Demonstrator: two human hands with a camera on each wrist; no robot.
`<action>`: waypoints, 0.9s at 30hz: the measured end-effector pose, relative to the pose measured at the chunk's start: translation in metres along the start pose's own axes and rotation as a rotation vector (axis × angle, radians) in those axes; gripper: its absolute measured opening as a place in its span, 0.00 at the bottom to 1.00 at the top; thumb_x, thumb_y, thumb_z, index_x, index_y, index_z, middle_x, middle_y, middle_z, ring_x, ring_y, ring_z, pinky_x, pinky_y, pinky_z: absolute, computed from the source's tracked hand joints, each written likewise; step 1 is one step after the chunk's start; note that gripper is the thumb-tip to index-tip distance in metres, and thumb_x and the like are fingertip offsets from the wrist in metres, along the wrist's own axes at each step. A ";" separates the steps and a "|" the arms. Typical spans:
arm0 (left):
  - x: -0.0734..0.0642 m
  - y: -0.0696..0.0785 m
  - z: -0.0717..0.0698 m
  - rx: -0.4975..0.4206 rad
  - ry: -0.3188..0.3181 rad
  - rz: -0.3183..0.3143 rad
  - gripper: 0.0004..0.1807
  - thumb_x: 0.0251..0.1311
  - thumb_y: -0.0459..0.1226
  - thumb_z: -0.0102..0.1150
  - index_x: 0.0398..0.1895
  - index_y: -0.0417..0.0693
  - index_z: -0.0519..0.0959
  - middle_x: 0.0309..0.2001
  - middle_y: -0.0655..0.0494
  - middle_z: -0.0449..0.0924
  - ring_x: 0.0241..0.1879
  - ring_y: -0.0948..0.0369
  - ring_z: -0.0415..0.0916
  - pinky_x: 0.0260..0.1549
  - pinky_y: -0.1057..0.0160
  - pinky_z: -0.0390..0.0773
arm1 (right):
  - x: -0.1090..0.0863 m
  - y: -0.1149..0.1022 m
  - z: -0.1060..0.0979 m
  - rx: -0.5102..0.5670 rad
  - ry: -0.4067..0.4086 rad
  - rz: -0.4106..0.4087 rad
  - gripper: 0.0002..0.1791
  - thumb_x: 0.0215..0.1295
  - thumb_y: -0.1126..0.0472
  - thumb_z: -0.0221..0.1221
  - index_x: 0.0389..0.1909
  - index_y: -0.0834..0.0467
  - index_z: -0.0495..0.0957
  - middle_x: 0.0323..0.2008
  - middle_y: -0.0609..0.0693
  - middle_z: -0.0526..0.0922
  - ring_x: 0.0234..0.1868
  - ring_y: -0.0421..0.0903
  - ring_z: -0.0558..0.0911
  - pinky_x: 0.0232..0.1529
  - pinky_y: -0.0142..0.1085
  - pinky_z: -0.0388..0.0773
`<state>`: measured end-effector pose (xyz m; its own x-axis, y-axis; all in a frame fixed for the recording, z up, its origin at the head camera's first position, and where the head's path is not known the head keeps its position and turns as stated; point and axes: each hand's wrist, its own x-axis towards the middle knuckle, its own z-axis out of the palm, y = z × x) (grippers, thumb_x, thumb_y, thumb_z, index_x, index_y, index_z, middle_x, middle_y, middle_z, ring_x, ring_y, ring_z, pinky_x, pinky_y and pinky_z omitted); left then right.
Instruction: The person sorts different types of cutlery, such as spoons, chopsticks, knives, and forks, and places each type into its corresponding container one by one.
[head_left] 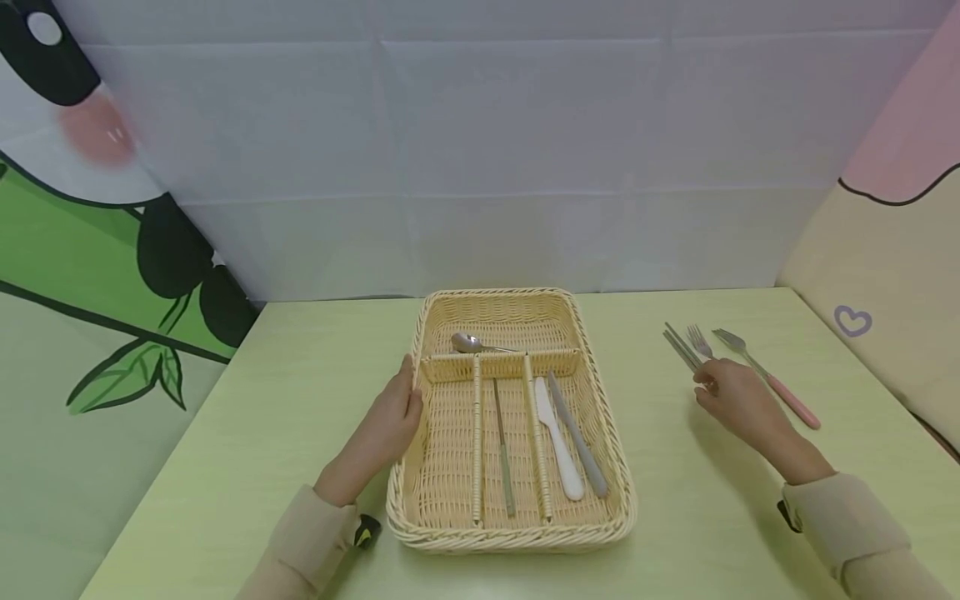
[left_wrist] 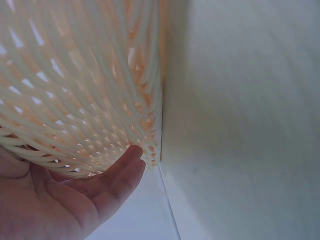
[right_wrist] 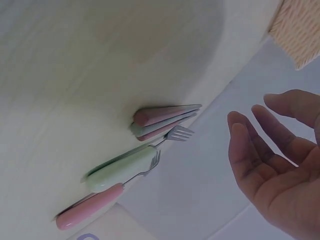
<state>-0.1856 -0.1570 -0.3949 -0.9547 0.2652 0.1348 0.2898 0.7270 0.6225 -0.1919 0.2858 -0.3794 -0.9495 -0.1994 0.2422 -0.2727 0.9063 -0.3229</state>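
Note:
A pale wicker basket (head_left: 512,542) with compartments stands on the table. My left hand (head_left: 381,425) rests against its left side, fingers stretched along the outer wall in the left wrist view. Inside lie a spoon (head_left: 468,342) at the back, a green-handled chopstick (head_left: 505,458) in the middle section, and a white-handled knife (head_left: 558,442) beside a grey-handled knife (head_left: 579,437) on the right. My right hand (head_left: 738,400) hovers over chopsticks (right_wrist: 165,118) with pink and green handles; its bent fingers hold nothing. Beside them are a green-handled fork (right_wrist: 125,171) and a pink-handled fork (right_wrist: 92,206).
The pale yellow-green table (head_left: 300,342) ends at a white cloth backdrop (head_left: 517,150). Printed panels flank it, a green leafy one (head_left: 105,250) on the left and a cream one with a heart (head_left: 885,267) on the right.

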 end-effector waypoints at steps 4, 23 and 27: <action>0.000 0.000 0.001 0.002 0.003 0.003 0.32 0.68 0.33 0.33 0.68 0.26 0.36 0.67 0.27 0.47 0.67 0.39 0.48 0.62 0.43 0.56 | -0.001 0.009 0.001 -0.069 -0.007 0.032 0.08 0.53 0.67 0.56 0.30 0.69 0.78 0.24 0.57 0.77 0.26 0.49 0.75 0.28 0.42 0.72; 0.001 -0.002 0.002 0.009 0.012 0.017 0.31 0.68 0.31 0.33 0.68 0.26 0.36 0.66 0.26 0.47 0.66 0.38 0.48 0.62 0.42 0.56 | -0.005 0.033 0.007 -0.150 -0.130 0.110 0.07 0.47 0.67 0.55 0.15 0.58 0.69 0.16 0.47 0.66 0.21 0.43 0.64 0.23 0.33 0.58; 0.001 -0.002 0.002 0.009 0.012 0.014 0.31 0.68 0.31 0.33 0.68 0.25 0.36 0.67 0.27 0.46 0.67 0.39 0.47 0.62 0.42 0.55 | -0.004 0.034 0.007 -0.145 -0.144 0.105 0.05 0.46 0.67 0.54 0.16 0.60 0.74 0.16 0.48 0.71 0.21 0.43 0.66 0.22 0.33 0.60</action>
<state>-0.1870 -0.1565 -0.3975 -0.9513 0.2679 0.1522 0.3035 0.7292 0.6133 -0.1983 0.3147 -0.3976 -0.9867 -0.1425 0.0778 -0.1556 0.9670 -0.2017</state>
